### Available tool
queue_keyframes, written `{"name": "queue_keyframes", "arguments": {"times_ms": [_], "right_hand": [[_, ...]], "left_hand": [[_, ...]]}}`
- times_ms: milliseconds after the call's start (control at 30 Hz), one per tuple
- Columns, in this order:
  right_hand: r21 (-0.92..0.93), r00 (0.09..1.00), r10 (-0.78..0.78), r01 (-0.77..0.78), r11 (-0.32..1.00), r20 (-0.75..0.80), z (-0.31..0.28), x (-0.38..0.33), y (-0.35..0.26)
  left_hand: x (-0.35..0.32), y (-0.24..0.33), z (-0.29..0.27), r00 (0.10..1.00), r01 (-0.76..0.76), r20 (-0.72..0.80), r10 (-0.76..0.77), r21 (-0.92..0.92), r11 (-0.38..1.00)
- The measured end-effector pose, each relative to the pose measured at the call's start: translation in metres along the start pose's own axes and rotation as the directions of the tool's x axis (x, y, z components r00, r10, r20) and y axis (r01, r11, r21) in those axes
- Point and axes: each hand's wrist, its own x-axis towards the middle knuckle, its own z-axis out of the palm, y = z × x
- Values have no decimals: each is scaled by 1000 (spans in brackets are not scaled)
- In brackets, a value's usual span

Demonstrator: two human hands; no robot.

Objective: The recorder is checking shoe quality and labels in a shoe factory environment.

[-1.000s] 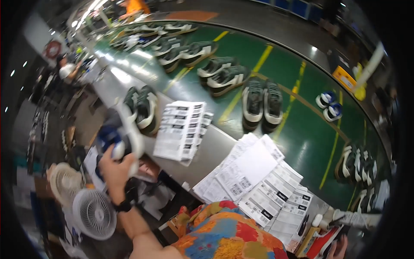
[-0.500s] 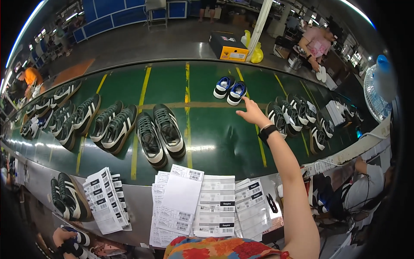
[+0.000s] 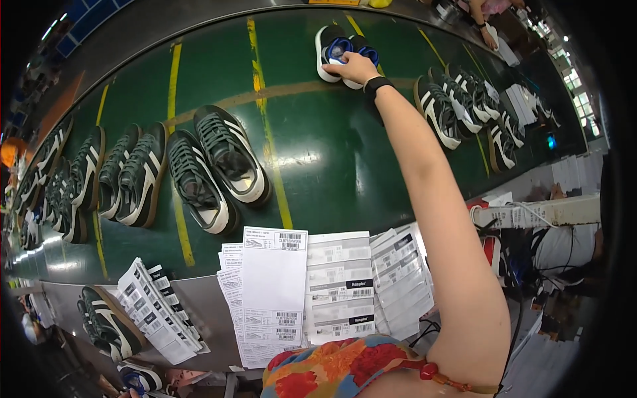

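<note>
My right hand (image 3: 355,69) reaches out to the far side of the green table (image 3: 325,179), fingers closed at the heels of a small pair of shoes (image 3: 328,50). These are black and white with blue lining and pale stuffing inside; my fingers cover part of them. A black band circles that wrist. My left hand is out of sight. Nearer, left of centre, stands a larger dark green pair of sneakers (image 3: 229,156) with white stripes. Below it lie stacks of printed label sheets (image 3: 275,275), glossy label sheets (image 3: 340,285) and more labels (image 3: 401,282).
Several striped sneakers (image 3: 136,176) line the table's left, and more sneakers (image 3: 438,113) stand at right. At lower left are a sneaker pair (image 3: 109,322), a label stack (image 3: 159,312) and a small blue-lined shoe (image 3: 141,378) beside partly visible fingers. A co-worker's hand (image 3: 489,36) holds something white.
My right hand has moved from beside the small shoes onto their heels and closed on them. The view has tilted, with the table higher in it. The small shoes now sit angled differently.
</note>
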Motion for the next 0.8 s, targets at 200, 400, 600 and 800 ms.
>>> {"name": "queue_keyframes", "arguments": {"times_ms": [200, 400, 600, 800], "right_hand": [[348, 984, -129, 78, 934, 127, -106, -189, -3], [168, 981, -163, 180, 969, -108, -143, -437, 0], [-126, 994, -88, 96, 987, 67, -95, -537, 11], [16, 964, -156, 156, 988, 215, -163, -478, -26]], "left_hand": [[-4, 93, 16, 825, -169, 343, 449, -609, 775], [3, 247, 99, 446, -659, -84, 891, -704, 263], [37, 321, 174, 414, -800, -365, 834, -583, 142], [9, 339, 125, 479, -866, -402, 780, -361, 346]]}}
